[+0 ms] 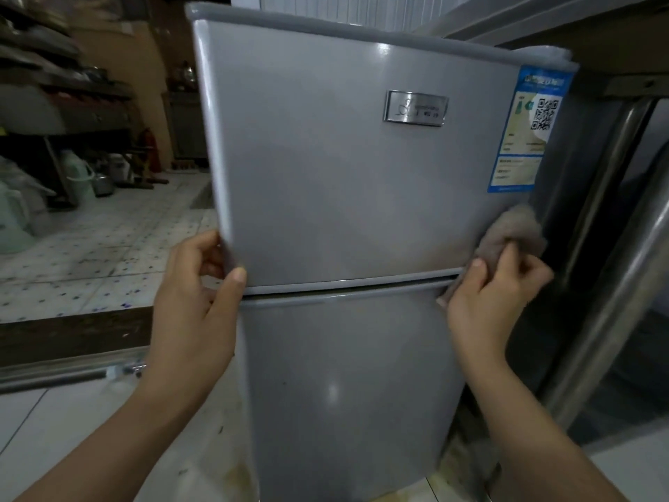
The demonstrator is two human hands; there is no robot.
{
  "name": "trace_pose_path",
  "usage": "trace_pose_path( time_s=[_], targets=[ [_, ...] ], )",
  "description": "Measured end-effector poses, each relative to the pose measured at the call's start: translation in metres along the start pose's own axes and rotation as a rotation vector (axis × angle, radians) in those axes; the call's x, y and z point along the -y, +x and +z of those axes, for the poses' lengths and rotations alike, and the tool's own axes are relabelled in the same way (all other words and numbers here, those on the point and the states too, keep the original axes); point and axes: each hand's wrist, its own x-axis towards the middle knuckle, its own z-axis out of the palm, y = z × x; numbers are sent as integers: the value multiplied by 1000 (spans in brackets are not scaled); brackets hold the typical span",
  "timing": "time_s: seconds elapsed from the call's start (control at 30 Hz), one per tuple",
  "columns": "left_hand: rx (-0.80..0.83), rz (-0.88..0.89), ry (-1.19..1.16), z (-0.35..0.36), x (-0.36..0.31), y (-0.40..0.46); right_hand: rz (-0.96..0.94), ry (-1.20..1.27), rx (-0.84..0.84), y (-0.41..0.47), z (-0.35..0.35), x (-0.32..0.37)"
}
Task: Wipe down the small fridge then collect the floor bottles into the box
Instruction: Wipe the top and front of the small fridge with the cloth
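The small fridge (344,182) has smooth, glossy grey painted doors that throw back soft glints of light, with a shiny chrome-like metal badge (415,107) on the upper door and a glossy printed paper sticker (526,132) near its edge. The cloth (514,231) pressed against the door is a soft, fuzzy, matt grey-brown fabric. Beside the fridge stands a worktop leg (608,226) of brushed, reflective stainless steel, and the floor (90,240) is of smooth speckled tile, stained in places.
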Motion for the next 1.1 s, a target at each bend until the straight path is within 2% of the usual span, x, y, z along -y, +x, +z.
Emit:
trace_pose_path(
  time_s=[0.1, 0.23, 0.3, 0.37, 0.4, 0.5, 0.57, 0.77, 0.9, 1.1],
  targets=[
    [12, -43, -35, -1, -3, 1, -118, 45, 14, -45, 13, 30],
    [35, -93, -96, -6, -9, 3, -374, 103, 189, -117, 28, 72],
    [55, -149, -173, -12, -10, 0, -493, 108, 277, -121, 26, 73],
    [94, -203, -254, -21, -9, -7, -484, 161, 331, -102, 17, 56],
    [120, -217, -290, -24, -8, -11, -434, 159, 311, -89, 12, 45],
    [159, -246, -368, -32, -6, -18, -274, 60, 106, -60, 3, 27],
    [152, -284, -419, -33, -5, -20, -281, -8, 62, -67, 8, 31],
    [127, -354, -535, -35, -5, -21, -697, 30, 216, -140, 47, 89],
    [20, -374, -538, -46, 6, -24, -801, -51, 234, -148, 57, 111],
    [11, -366, -492, -40, 10, -31, -1021, -146, 314, -120, 39, 67]
  ],
)
